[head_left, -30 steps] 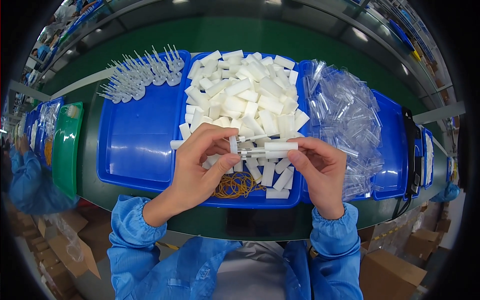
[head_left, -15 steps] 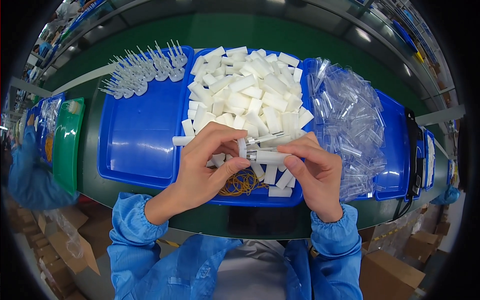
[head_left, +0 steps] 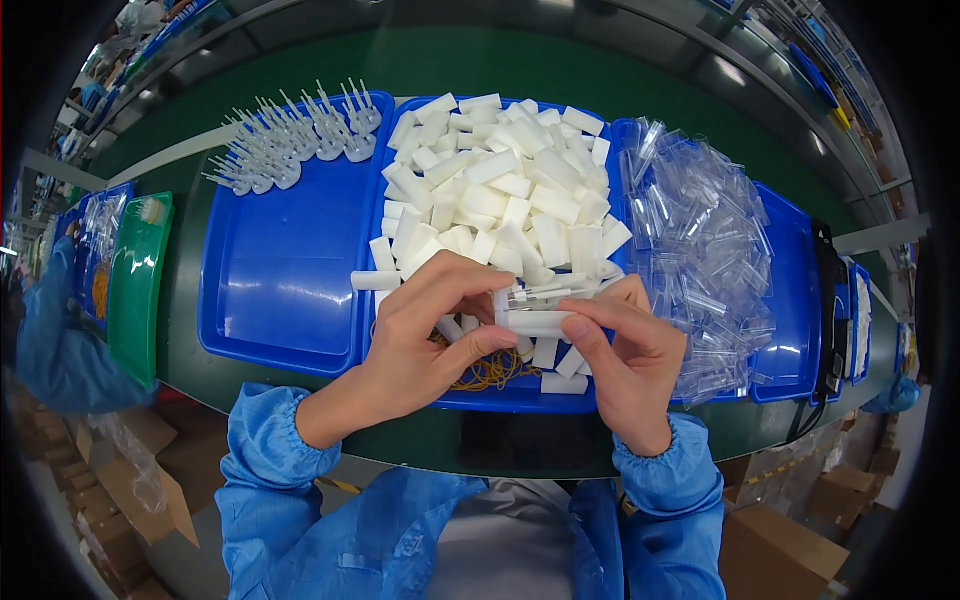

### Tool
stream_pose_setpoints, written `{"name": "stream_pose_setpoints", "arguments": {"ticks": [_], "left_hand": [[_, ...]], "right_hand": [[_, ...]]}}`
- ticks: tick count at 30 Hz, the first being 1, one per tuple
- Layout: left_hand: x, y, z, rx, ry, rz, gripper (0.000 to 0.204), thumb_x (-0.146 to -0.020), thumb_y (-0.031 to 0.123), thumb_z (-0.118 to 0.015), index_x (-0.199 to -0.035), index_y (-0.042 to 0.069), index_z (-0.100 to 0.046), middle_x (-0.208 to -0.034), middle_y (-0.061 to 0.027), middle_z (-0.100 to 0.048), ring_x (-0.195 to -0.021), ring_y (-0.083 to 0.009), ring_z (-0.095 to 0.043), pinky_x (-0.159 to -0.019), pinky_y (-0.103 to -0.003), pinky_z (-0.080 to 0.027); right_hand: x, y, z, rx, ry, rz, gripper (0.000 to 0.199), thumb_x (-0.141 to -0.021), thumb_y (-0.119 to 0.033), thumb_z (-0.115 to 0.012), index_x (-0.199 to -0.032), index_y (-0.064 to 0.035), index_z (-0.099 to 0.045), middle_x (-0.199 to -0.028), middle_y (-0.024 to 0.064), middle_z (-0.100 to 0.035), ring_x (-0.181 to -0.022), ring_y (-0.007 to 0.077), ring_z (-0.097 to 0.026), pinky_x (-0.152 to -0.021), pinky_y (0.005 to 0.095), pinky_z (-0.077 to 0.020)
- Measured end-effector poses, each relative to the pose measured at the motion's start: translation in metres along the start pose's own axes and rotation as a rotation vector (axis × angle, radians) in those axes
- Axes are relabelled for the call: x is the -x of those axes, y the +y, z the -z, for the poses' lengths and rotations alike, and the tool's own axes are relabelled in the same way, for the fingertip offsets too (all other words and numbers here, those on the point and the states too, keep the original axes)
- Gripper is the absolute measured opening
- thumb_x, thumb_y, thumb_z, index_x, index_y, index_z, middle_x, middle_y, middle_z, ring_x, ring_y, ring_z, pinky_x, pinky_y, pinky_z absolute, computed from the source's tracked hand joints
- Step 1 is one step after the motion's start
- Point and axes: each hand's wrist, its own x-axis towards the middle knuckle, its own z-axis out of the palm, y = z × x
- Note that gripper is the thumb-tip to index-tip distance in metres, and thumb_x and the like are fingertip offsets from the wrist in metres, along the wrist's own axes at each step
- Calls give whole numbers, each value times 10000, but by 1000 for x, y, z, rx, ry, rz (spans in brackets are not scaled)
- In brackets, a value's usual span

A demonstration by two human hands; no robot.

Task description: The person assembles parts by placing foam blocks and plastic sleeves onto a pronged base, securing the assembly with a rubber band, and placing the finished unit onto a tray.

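Over the middle tray, my left hand [head_left: 415, 335] pinches a white disc-like base [head_left: 501, 304] between thumb and fingers. Several thin metal pins [head_left: 535, 294] stick out of it to the right. My right hand [head_left: 640, 355] grips a white foam piece [head_left: 537, 323] by its right end. The foam lies level along the pins, its left end close against the base. Whether a pin runs inside it cannot be seen. A heap of similar foam pieces [head_left: 510, 180] lies just beyond both hands. Yellow-brown rubber bands [head_left: 490, 372] show beneath them.
At the left, a blue tray [head_left: 285, 285] has several pin-studded white bases [head_left: 300, 135] standing along its far edge. Clear plastic sleeves [head_left: 700, 260] are heaped on the right. Further left stand a green tray [head_left: 135, 290] and another person's blue sleeve [head_left: 70, 345].
The foam piece has shifted left with my right hand, closing the gap to the base. My left hand still holds the base, nearly in place.
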Motion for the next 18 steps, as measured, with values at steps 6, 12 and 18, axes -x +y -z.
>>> {"name": "stream_pose_setpoints", "arguments": {"ticks": [6, 12, 18], "left_hand": [[-1, 1, 1, 110, 13, 45, 393, -846, 30, -764, -1213, 3, -626, -1051, -91, -599, -898, -162, -659, -763, -272, -550], [-6, 1, 9, 322, 148, 108, 340, -931, -5, -642, -1255, -24, -541, -1124, -108, -601, -1013, -165, -631, -890, -297, -542], [-4, 2, 13, 313, 115, 175, 337, -972, 63, -617, -1274, -37, -504, -1170, -147, -604, -1037, -162, -629, -894, -307, -536]], "right_hand": [[-2, -5, 4, 70, 27, 56, 211, -818, -32, -779, -1028, -30, -764, -859, 62, -709, -795, 154, -526, -704, 284, -436], [-11, -19, 24, 579, -124, 292, 167, -786, -44, -762, -939, -24, -697, -806, 88, -617, -799, 277, -531, -711, 382, -406], [-2, -23, 1, 906, -398, 220, 338, -749, -129, -788, -1039, -27, -648, -899, 90, -537, -897, 278, -505, -768, 402, -384]]}}
